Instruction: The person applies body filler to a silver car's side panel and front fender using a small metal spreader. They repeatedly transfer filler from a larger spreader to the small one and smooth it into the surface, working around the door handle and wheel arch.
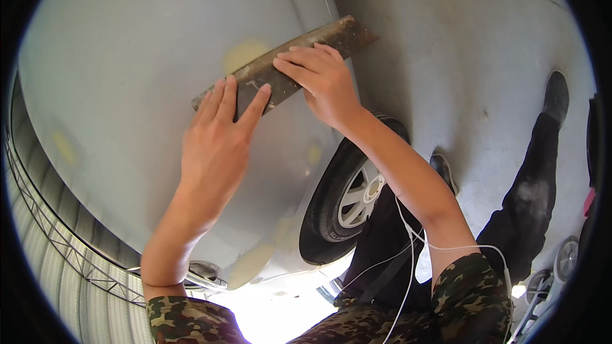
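Observation:
A long, narrow sanding board [258, 79], worn and brown-grey, lies slantwise across the pale grey car panel [127, 57]. Its far right end sticks out past the panel's edge. My left hand [217, 134] holds the near left end, fingers over the top edge and thumb on its face. Farther along the board, my right hand [322, 79] grips it with the fingers laid over it. Just beyond the board a yellowish filler patch [245, 52] shows, partly covered by it. The board's underside is hidden.
A car wheel [357, 197] stands below my right forearm. More yellowish patches mark the bodywork, one low down [252, 264]. White cables [411, 248] hang by my right arm. A dark-trousered leg [532, 178] and wheeled equipment [564, 258] are at the right.

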Motion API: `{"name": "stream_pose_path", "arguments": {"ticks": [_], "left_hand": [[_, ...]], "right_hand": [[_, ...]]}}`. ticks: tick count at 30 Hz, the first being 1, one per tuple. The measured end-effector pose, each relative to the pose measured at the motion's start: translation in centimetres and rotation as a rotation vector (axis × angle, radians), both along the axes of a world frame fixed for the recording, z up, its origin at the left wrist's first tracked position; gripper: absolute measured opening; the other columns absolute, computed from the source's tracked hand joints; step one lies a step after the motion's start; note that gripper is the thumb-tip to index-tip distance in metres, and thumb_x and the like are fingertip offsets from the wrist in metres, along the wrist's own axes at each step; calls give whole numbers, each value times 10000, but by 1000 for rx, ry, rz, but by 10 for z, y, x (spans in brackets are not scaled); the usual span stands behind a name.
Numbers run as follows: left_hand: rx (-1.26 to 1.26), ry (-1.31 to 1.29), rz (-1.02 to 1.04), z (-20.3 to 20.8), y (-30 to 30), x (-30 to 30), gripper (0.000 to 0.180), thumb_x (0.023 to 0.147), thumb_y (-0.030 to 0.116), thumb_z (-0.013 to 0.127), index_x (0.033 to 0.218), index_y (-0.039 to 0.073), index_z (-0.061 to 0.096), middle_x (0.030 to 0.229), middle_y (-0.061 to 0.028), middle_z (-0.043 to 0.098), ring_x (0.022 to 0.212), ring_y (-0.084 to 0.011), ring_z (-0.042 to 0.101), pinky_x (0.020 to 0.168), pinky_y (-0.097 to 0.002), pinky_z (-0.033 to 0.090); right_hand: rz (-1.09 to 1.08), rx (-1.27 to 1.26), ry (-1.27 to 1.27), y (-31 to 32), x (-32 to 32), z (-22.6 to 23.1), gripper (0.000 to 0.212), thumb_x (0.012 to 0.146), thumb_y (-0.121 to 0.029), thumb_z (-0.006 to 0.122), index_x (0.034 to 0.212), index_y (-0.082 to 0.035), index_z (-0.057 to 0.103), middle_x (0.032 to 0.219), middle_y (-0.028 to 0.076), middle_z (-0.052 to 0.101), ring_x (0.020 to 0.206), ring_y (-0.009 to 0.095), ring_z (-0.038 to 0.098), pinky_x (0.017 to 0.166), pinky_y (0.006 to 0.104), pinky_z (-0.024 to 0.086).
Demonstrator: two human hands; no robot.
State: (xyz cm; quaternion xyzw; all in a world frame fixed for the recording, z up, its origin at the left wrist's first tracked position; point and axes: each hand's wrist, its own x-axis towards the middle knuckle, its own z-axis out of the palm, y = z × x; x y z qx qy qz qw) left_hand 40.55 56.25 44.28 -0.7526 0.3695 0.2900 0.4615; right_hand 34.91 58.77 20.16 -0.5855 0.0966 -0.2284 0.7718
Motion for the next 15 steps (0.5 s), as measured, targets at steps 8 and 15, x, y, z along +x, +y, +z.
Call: {"name": "stream_pose_path", "arguments": {"ticks": [8,15], "left_hand": [[-2,-22,-40,-7,1,21,591,870,-47,605,1432,136,614,1376,-297,607,1285,-431,602,1092,-461,502],[-1,5,-32,-6,8,18,618,840,-55,629,1428,134,618,1377,-299,606,1270,-432,609,1077,-469,514]], "right_hand": [[-38,10,-30,0,29,-4,558,716,163,649,1195,-107,742,1185,32,730,1187,268,666,1023,480,480],[3,41,-20,2,26,-4,566,696,179,633,1171,-105,754,1167,33,731,1179,262,666,1014,465,480]]}}
